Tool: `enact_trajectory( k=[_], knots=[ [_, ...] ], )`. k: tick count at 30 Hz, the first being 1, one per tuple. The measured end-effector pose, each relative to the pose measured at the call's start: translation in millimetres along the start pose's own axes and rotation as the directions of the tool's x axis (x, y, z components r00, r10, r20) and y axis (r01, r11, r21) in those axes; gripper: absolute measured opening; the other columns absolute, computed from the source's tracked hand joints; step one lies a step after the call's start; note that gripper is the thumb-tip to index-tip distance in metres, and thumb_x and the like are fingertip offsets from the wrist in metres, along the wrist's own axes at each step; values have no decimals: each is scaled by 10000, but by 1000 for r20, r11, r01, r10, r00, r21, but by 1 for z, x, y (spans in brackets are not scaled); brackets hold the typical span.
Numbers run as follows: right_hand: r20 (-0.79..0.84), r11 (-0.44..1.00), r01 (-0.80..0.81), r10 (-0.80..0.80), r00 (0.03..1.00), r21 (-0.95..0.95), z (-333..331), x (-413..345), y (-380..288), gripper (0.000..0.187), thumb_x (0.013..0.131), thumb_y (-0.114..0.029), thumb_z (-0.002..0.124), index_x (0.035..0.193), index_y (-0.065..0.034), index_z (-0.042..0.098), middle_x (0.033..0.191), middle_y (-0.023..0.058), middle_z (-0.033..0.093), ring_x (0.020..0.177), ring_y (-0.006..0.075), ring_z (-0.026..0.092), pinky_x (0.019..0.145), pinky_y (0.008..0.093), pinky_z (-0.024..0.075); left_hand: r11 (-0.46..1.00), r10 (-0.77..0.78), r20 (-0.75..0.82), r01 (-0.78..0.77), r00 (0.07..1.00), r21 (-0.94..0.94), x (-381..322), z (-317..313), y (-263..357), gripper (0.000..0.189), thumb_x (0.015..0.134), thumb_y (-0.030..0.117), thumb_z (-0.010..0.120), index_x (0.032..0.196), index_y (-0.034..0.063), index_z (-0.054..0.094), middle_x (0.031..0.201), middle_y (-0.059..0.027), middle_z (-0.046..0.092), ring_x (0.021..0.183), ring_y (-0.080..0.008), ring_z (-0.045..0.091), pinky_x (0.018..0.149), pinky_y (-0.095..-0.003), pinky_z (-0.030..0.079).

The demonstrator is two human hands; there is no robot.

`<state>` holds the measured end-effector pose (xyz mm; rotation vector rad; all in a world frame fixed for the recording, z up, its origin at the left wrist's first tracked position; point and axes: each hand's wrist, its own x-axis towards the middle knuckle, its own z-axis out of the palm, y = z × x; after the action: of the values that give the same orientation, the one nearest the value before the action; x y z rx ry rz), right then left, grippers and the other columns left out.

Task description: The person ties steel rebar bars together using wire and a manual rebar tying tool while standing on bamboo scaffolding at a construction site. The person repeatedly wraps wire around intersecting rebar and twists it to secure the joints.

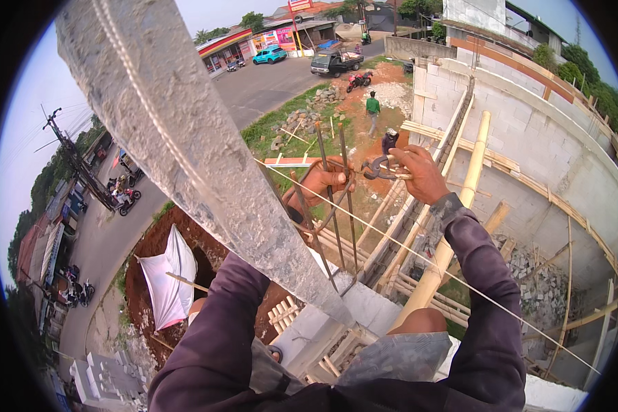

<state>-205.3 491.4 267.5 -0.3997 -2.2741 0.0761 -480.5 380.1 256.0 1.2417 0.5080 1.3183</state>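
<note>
Upright steel rebars (pixel 331 206) rise from the top of a concrete beam (pixel 376 304) in front of me. A bent steel stirrup (pixel 335 208) loops around them. My left hand (pixel 325 183) grips the stirrup beside a rebar, its fingers partly behind the bars. Just right of the bars, my right hand (pixel 423 172) is closed on the handles of tying pincers (pixel 378 169), whose jaws point left towards the rebar. A pale string (pixel 391 237) runs slantwise below both hands.
A rough concrete column (pixel 201 154) with a twisted cord slants close by on the left. Bamboo poles (pixel 432 268) and a block wall (pixel 525 123) stand at right. Far below are a person in green (pixel 373 106), another person (pixel 390 140), a white sheet (pixel 170 278) over red earth, and a road.
</note>
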Motion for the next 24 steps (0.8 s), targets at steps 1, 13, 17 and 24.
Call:
enact_trajectory(
  k=[1, 13, 17, 24],
  knots=[
    [-12, 999, 32, -32, 999, 5, 2, 1, -1, 596, 766, -4, 673, 1336, -115, 539, 1063, 121, 638, 1185, 360, 507, 993, 459, 418, 1000, 16, -25, -16, 1000, 11, -1, 1, 2, 316, 833, 124, 773, 1101, 6, 653, 902, -123, 693, 817, -253, 694, 723, -410, 571],
    [-159, 992, 76, -91, 983, -97, 6, 4, -11, 549, 777, -100, 735, 1301, -95, 570, 986, 123, 617, 1114, 338, 529, 996, 476, 375, 994, -97, -4, 97, 995, 52, -1, 14, 12, 292, 867, 94, 722, 1146, 62, 642, 892, -128, 692, 873, -252, 681, 795, -398, 530],
    [-194, 995, 53, -68, 979, -80, 9, 13, -13, 495, 757, -132, 765, 1223, -83, 606, 950, 106, 614, 1055, 322, 554, 978, 464, 385, 998, -52, 1, 52, 999, -35, 0, 13, 24, 311, 859, 71, 726, 1154, 51, 630, 882, -118, 689, 877, -260, 683, 803, -401, 533],
    [-42, 999, 32, -33, 999, -26, -1, 19, 0, 302, 772, -185, 775, 1040, -93, 670, 861, 107, 568, 889, 317, 591, 795, 439, 458, 998, -57, -46, 57, 997, -12, 0, 20, 23, 298, 865, 74, 721, 1143, 54, 618, 893, -124, 682, 885, -273, 679, 804, -392, 530]
  ],
)
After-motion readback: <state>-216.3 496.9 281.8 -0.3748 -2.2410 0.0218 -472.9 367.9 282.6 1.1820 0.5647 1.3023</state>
